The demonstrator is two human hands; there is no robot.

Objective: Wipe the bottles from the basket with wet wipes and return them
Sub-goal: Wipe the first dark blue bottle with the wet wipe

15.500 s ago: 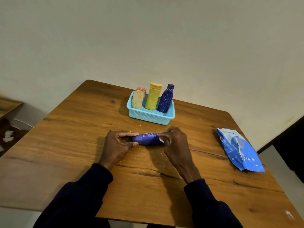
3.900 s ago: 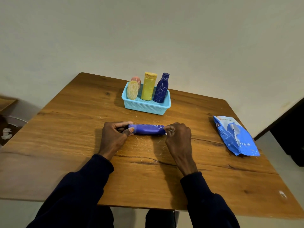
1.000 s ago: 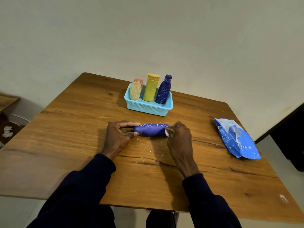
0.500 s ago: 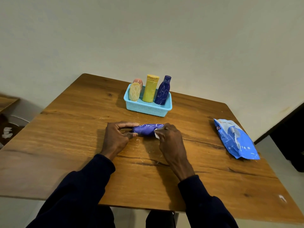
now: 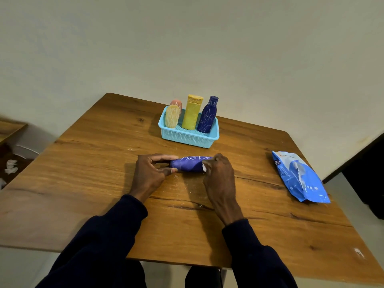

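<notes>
A dark blue bottle [image 5: 190,164] lies on its side on the wooden table [image 5: 104,167], neck to the left. My left hand [image 5: 150,173] pinches its neck end. My right hand [image 5: 220,175] covers its base end and presses a white wet wipe [image 5: 204,167] against it; only a small corner of the wipe shows. Behind stands a light blue basket [image 5: 188,137] holding a yellow bottle [image 5: 192,112], a second dark blue bottle [image 5: 207,114], a pale oval bottle [image 5: 172,116] and a pinkish one [image 5: 177,103] behind it.
A blue wet-wipe pack [image 5: 299,176] lies near the table's right edge. White crumbs or droplets speckle the wood around the bottle. At far left a lower surface [image 5: 10,127] and crumpled white bits on the floor [image 5: 10,166] show.
My right hand with the wipe slid left along the bottle half a second ago and is back towards the base end now. My left hand has kept its hold on the neck.
</notes>
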